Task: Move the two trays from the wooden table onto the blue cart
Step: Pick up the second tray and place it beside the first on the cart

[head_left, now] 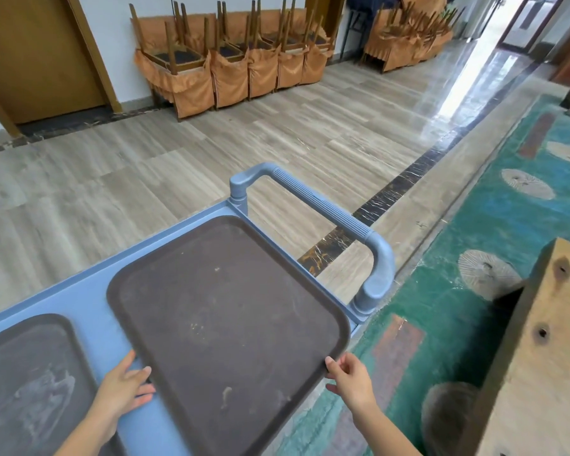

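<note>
Centre frame, a brown tray [224, 320] lies on the blue cart [89, 301]; left hand [122, 386] rests open against its edge, right hand [349, 376] pinches its corner; second tray [30, 380] lower left

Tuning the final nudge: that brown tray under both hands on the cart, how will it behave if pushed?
The tray looks stiff: flat, nothing sagging. It probably slides easily on the smooth cart. Its near corner seems to overhang the cart edge by the right hand, so pressing there might tip it.
</note>
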